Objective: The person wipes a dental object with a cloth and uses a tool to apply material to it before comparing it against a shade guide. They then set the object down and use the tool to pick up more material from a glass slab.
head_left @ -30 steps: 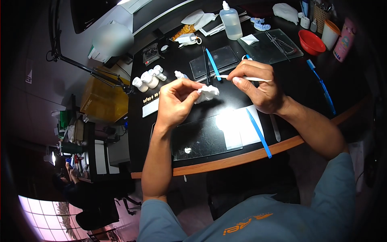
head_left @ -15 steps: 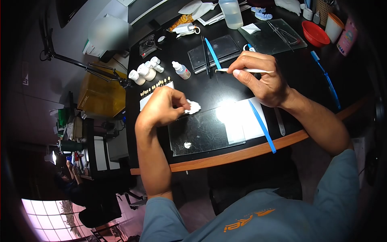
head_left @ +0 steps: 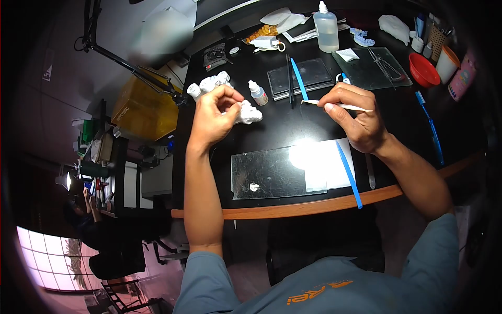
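Observation:
My left hand (head_left: 215, 111) is raised over the left side of the black table, fingers curled and pinched against a crumpled white wad (head_left: 250, 113), perhaps tissue or cotton. The fingers partly cover it. In my right hand (head_left: 354, 115) is a slim off-white instrument (head_left: 342, 105) with a small bent tip, gripped like a pen and pointing left. Its tip is close to the lower end of a blue stick (head_left: 300, 78). In front of both hands lies a scratched glass plate (head_left: 272, 170) with a small white dab (head_left: 254, 187) on it.
A dropper bottle (head_left: 257, 93) stands near my left hand, with white jars (head_left: 209, 82) behind. At the back are a dark flat case (head_left: 299, 78), a large clear bottle (head_left: 326, 31) and a red bowl (head_left: 423, 70). A blue toothbrush (head_left: 430, 128) lies at right.
My left hand has moved away from the glass plate toward the jars, the white wad going with it. My right hand keeps the same grip on the instrument. The camera view has shifted.

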A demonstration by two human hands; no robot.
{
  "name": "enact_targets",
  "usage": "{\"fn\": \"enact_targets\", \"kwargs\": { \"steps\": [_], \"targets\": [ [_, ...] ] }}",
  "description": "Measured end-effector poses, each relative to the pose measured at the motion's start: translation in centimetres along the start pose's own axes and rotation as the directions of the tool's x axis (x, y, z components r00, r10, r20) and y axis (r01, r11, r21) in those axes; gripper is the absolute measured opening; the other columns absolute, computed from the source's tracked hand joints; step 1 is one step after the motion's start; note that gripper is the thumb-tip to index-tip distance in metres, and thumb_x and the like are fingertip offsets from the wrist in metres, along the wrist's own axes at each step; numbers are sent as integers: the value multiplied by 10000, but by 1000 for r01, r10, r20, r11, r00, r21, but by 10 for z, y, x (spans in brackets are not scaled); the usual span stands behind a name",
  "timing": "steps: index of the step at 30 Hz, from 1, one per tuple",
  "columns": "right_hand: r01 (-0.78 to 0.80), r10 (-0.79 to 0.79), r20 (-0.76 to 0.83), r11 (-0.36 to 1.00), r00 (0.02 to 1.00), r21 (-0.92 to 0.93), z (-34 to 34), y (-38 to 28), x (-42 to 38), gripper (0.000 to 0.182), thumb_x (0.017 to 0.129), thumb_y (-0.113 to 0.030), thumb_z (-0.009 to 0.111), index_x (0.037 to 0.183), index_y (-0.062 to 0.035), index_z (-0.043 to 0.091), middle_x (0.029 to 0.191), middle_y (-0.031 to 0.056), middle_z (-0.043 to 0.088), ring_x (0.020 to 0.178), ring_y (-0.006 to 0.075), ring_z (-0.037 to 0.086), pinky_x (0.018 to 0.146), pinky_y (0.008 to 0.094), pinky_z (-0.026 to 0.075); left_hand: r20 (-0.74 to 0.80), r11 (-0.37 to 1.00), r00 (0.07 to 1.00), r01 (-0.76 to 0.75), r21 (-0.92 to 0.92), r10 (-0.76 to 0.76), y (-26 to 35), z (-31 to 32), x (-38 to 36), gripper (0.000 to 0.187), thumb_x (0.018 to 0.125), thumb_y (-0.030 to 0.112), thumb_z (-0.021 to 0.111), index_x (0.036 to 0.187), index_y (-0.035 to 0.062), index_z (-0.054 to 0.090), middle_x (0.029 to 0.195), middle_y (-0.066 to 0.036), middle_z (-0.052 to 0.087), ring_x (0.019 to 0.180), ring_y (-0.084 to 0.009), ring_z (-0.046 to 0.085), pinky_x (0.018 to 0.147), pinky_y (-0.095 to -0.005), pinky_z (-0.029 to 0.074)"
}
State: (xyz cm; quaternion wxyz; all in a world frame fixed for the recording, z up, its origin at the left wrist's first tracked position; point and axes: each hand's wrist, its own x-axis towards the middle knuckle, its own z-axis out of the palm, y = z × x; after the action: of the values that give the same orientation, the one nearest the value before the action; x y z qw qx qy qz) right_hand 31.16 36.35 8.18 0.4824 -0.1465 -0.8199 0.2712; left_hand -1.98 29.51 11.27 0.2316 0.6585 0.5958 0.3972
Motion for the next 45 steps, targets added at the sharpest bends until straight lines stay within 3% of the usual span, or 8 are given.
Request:
{"fn": "enact_targets", "kwargs": {
  "steps": [7,16,22,23,29,32,35,45],
  "targets": [
    [-13,13,10,1000,1000,4,0,-3,0,139,910,-69,649,920,29,747,830,126,718,749,189,683,683,320,535,-80,921,989,-87,381,126,4,20,0,144,895,58,739,1028,30,788,918,-86,796,857,-166,765,761,-313,567],
    [-46,44,54,998,998,34,2,-4,-2,135,901,-36,641,936,49,740,855,128,708,767,194,687,705,316,549,-396,935,917,90,344,57,-10,34,7,60,842,34,690,865,-17,711,762,-96,733,703,-154,704,672,-296,551],
    [62,-62,3,998,998,19,6,4,-1,103,933,-39,671,913,36,739,833,125,717,739,194,707,565,296,549,25,989,994,111,-95,-109,-11,25,4,119,811,63,787,850,4,691,775,-23,676,724,-91,611,695,-248,497],
    [74,-74,1,997,997,15,6,4,-2,103,933,-39,671,911,36,739,832,124,717,740,192,708,560,294,548,242,984,959,168,-55,-151,-10,20,2,216,821,52,832,970,32,677,876,-1,677,801,-75,611,738,-252,487],
    [30,-30,8,999,1000,14,6,1,-2,99,926,-32,669,898,34,738,822,124,716,728,195,706,559,298,545,375,983,909,150,109,-180,21,35,-5,364,737,110,932,1009,25,705,868,20,643,797,-65,563,723,-230,470],
    [58,-58,3,998,998,17,6,4,-2,100,928,-33,668,899,31,739,823,120,715,727,191,705,556,290,548,137,972,971,212,-104,-197,0,2,-2,239,816,26,839,1020,24,715,870,19,649,829,-70,628,749,-221,497],
    [26,-26,11,999,1000,30,7,3,-3,105,930,-37,666,899,33,739,823,118,714,727,188,701,563,291,550,-172,827,956,293,480,-238,-7,-27,-6,311,746,-36,830,1027,31,714,874,12,628,787,-88,566,767,-264,515],
    [50,-50,26,999,998,11,6,4,-2,113,939,-36,663,893,30,742,830,113,714,732,187,692,594,300,545,-122,780,922,378,498,-368,-43,-28,-9,355,715,-30,862,1039,42,735,915,-7,655,837,-126,589,824,-295,533]
  ]
}}
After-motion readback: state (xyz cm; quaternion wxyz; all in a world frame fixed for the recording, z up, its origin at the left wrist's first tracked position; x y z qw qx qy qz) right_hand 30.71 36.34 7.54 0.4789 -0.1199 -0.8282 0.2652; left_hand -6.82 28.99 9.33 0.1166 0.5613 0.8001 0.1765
